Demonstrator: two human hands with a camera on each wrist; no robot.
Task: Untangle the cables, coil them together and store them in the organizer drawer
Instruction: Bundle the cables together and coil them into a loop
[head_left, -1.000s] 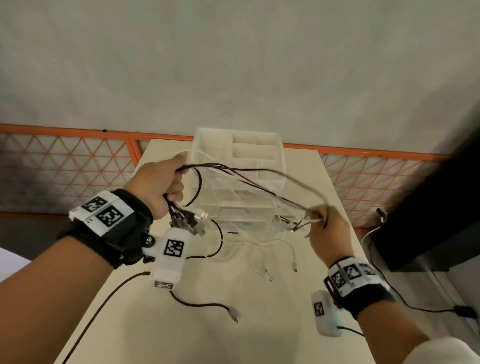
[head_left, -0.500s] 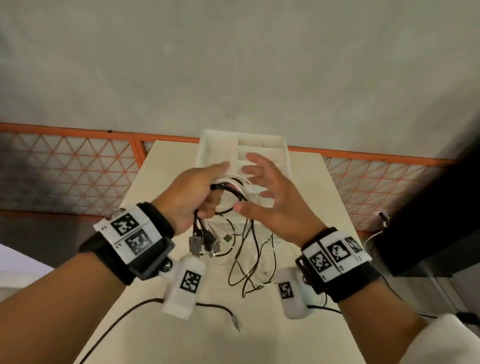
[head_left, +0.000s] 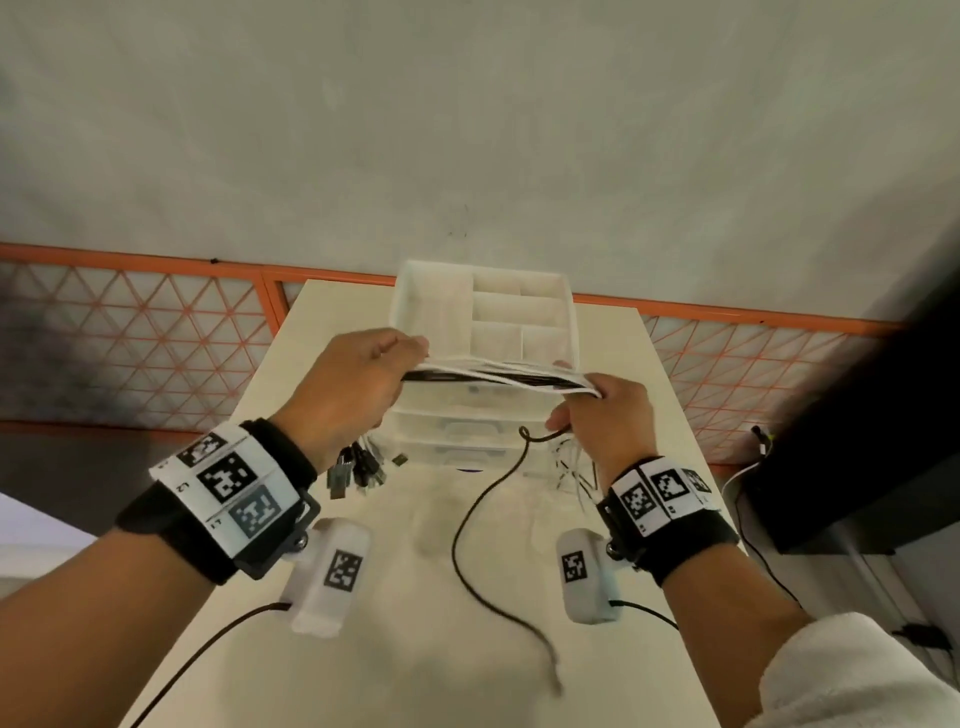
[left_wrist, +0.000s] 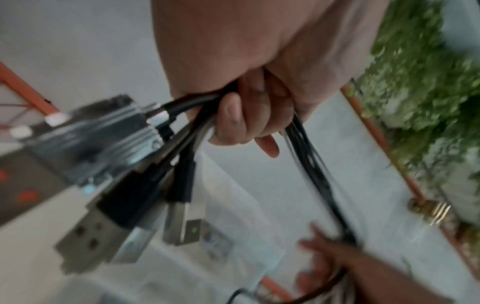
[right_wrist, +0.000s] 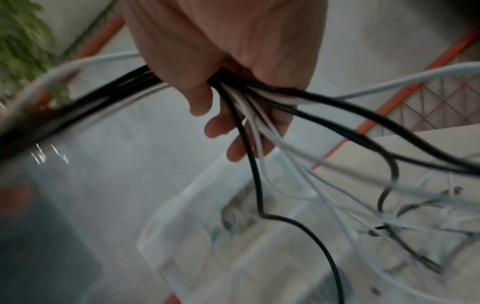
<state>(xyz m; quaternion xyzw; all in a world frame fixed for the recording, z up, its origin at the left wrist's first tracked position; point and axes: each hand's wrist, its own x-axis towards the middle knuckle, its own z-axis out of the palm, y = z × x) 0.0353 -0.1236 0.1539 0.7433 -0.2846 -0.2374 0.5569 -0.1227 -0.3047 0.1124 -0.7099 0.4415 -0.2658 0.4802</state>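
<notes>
A pale wall rises behind a cream table (head_left: 332, 519), with an orange lattice railing (head_left: 130, 343) running along its far edge. The only markings in sight are black-and-white square codes on the wrist bands (head_left: 228, 483); small characters beside them are too blurred to read, and no brand shows anywhere.

A bundle of black and white cables (head_left: 498, 375) is stretched nearly level between the two hands, raised above the table and just in front of the clear organizer drawer unit (head_left: 483, 322), whose open top tray is split into compartments. The left hand (head_left: 353, 395) has its fingers curled tight round one end of the bundle, and the USB plugs (head_left: 358, 470) hang in a cluster below the fist. The right hand (head_left: 605, 421) is closed round the other end, with loose black and white strands spilling down past its fingers (right_wrist: 215, 125). One black cable (head_left: 467, 525) trails from that hand down onto the table toward the near edge.
</notes>
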